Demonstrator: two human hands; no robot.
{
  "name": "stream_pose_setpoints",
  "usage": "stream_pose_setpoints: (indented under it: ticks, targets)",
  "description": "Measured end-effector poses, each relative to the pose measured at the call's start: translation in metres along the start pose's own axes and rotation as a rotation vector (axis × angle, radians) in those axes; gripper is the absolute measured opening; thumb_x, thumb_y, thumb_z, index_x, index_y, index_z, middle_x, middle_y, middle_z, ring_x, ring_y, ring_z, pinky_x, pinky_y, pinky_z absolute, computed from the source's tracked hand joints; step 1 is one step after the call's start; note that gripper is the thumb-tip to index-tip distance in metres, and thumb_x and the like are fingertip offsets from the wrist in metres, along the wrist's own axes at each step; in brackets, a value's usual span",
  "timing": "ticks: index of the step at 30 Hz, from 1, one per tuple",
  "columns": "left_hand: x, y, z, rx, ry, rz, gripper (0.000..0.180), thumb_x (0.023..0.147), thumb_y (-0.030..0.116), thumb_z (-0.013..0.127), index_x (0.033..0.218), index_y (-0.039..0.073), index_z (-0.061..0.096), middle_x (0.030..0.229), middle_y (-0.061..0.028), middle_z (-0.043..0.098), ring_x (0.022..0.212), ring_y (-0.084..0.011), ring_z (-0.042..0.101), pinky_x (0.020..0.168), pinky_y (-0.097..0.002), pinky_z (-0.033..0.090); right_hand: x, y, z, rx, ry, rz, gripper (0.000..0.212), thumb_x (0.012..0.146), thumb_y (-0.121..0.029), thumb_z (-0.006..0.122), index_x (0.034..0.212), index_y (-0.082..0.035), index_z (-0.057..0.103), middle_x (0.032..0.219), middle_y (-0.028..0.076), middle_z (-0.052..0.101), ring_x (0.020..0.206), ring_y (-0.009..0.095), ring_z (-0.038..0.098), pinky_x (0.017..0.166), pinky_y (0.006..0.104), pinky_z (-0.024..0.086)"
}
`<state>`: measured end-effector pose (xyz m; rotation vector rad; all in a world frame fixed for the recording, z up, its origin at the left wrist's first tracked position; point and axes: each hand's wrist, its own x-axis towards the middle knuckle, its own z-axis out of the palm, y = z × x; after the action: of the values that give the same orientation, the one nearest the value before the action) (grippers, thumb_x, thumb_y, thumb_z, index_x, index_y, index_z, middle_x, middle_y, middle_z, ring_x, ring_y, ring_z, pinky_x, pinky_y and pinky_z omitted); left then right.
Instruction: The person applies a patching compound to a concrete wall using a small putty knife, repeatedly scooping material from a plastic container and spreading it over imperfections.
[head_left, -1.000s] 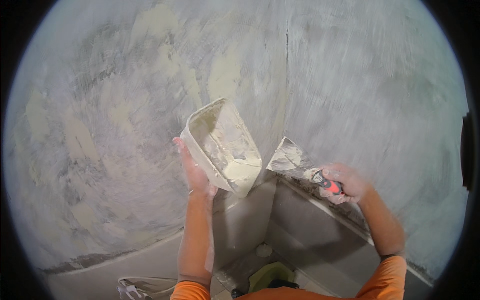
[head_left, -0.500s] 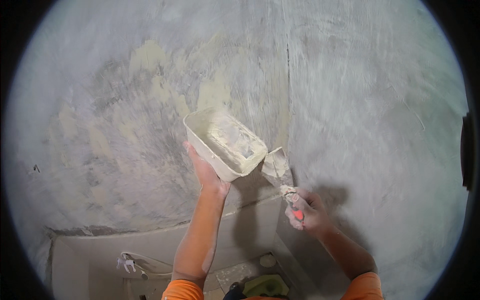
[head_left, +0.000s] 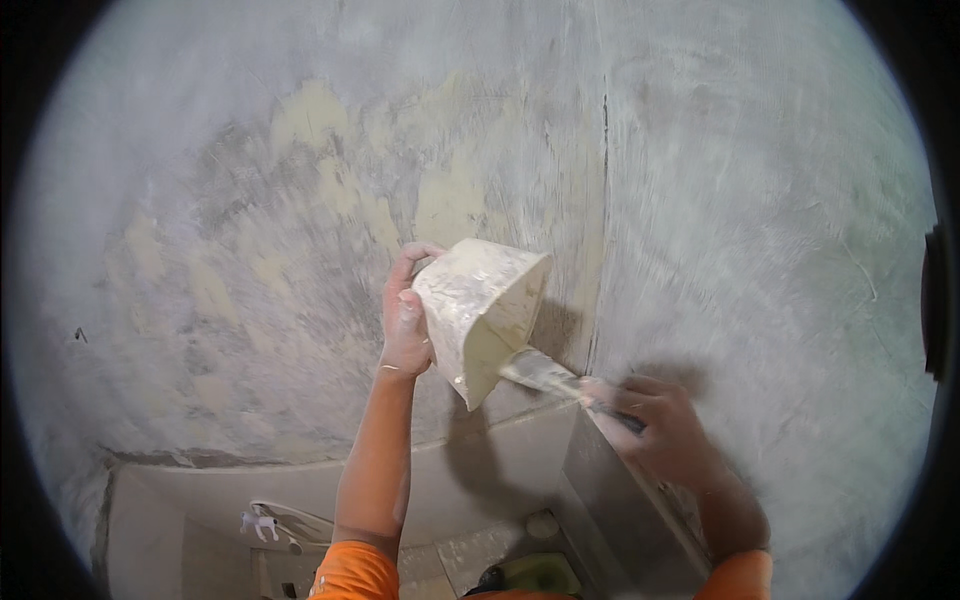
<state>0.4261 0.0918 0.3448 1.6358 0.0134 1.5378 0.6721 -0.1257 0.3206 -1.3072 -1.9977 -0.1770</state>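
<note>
A whitish plastic tub, smeared with plaster, is tilted with its opening turned to the right and down. My left hand grips it from the left, with the thumb and fingers around its side and base. My right hand is wrapped round the handle of a putty knife. The knife's blade reaches into the mouth of the tub, and its tip is hidden inside. Behind both hands is a grey wall with yellowish patches of filler.
A dark crack runs down the wall corner right of the tub. Below is a ledge along the wall's lower edge. Further down are a white fixture with a hose and a yellow-green object. A dark strip stands at the far right.
My left hand has turned the tub over, from opening facing me to opening facing right. The putty knife's blade has gone from beside the tub to inside it.
</note>
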Motion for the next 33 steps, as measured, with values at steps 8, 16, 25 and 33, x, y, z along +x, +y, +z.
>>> stream_pose_setpoints:
  ticks: [8,16,25,33]
  targets:
    - [-0.002,-0.029,-0.008,-0.136,-0.056,-0.059,0.094,0.083,0.081,0.061,0.131,0.0,0.051,0.119,-0.0108,0.064,0.11,-0.0176,0.064,0.096,-0.0342,0.053,0.034,-0.03,0.048,-0.405,-0.076,-0.168,0.049,0.087,-0.008,0.061,0.134,0.004,0.058,0.084,0.009,0.057,0.069,0.026,0.065,0.053,0.0395,0.052]
    - [0.003,-0.045,-0.035,-0.1,-0.006,-0.036,0.088,0.093,0.08,0.044,0.137,0.004,0.05,0.127,-0.0094,0.06,0.121,-0.0203,0.059,0.102,-0.0379,0.05,0.04,-0.051,0.026,-0.352,-0.433,0.099,0.044,0.09,-0.012,0.06,0.132,0.0,0.061,0.1,0.016,0.067,0.084,0.036,0.067,0.073,0.0528,0.053]
    - [0.008,-0.033,-0.064,-0.365,0.259,-0.178,0.071,0.107,0.063,0.033,0.144,0.004,0.048,0.135,-0.0104,0.058,0.125,-0.022,0.056,0.107,-0.0393,0.047,0.02,-0.033,-0.024,0.193,-0.439,0.383,0.045,0.09,-0.017,0.066,0.134,-0.006,0.066,0.102,0.016,0.075,0.086,0.029,0.071,0.078,0.0413,0.054]
    - [0.007,-0.007,-0.064,-0.259,0.303,-0.109,0.064,0.11,0.057,0.032,0.143,0.006,0.048,0.136,-0.0111,0.057,0.124,-0.0226,0.057,0.105,-0.0396,0.048,0.051,-0.008,-0.028,1.129,0.117,0.575,0.041,0.103,-0.018,0.053,0.136,0.005,0.055,0.079,0.005,0.061,0.049,0.007,0.046,0.043,0.0225,0.036]
